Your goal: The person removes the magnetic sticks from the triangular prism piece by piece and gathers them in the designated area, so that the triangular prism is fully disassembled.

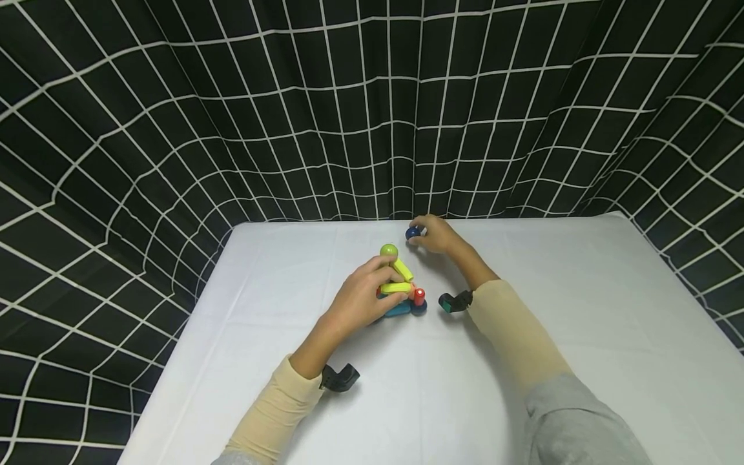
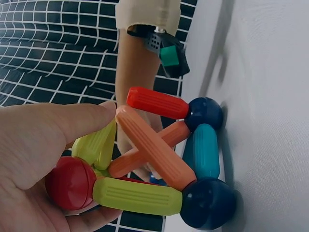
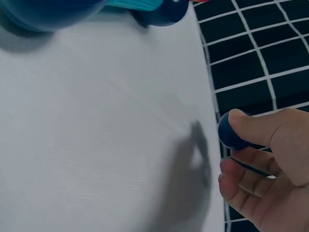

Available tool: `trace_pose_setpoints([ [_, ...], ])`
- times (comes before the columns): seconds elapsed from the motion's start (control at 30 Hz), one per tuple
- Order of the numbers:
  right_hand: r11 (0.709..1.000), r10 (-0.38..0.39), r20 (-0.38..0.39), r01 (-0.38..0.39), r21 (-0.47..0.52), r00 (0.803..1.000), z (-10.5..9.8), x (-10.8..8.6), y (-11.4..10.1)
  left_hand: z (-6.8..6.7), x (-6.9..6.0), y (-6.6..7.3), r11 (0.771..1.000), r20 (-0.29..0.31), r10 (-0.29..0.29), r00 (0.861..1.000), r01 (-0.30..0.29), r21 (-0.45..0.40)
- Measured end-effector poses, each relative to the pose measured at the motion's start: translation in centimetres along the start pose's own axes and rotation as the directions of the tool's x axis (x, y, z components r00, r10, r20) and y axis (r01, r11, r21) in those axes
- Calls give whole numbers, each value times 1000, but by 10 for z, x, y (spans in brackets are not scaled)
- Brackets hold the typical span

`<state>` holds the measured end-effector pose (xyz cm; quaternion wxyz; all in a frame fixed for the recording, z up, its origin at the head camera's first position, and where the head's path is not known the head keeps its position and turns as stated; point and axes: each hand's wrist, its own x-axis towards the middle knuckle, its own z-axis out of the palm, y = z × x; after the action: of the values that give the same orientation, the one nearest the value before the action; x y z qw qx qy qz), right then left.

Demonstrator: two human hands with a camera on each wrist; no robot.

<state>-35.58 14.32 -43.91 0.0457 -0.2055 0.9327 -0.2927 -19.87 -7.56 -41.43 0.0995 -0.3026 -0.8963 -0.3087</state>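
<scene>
My left hand (image 1: 360, 292) holds a structure of magnetic rods and balls on the white table. In the left wrist view, thumb and fingers reach around its red ball (image 2: 70, 183) and yellow-green rods (image 2: 137, 195). Two orange rods (image 2: 157, 150) cross in the middle. Navy balls (image 2: 208, 204) and a teal rod (image 2: 206, 151) make up the table side, and a red rod (image 2: 157, 102) juts from the farther navy ball. A lime ball (image 1: 389, 249) tops the far side. Near the table's back edge, my right hand (image 1: 434, 234) pinches a separate dark blue ball (image 3: 229, 134) between thumb and fingers.
A white cloth covers the table (image 1: 418, 394). Black curtains with a white grid (image 1: 372, 110) stand behind and along both sides. Each wrist wears a small black camera; the right one (image 1: 455, 301) sits close to the structure's right side.
</scene>
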Motion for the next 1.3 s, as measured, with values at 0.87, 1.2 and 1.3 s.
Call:
trace_pose_setpoints([
  [0.87,999,23,55,-21,-43,998,8,-5,-2,-1,1,-2,1000,22,13,1000,-13,-11],
  [1.2,998,36,24,-38,52,999,-4,-23,-12,-7,-1,-5,1000,51,7,999,-6,-21],
  [1.3,987,52,-20,-49,155,998,-10,-40,-25,-11,-2,-6,998,61,-31,998,35,-60],
])
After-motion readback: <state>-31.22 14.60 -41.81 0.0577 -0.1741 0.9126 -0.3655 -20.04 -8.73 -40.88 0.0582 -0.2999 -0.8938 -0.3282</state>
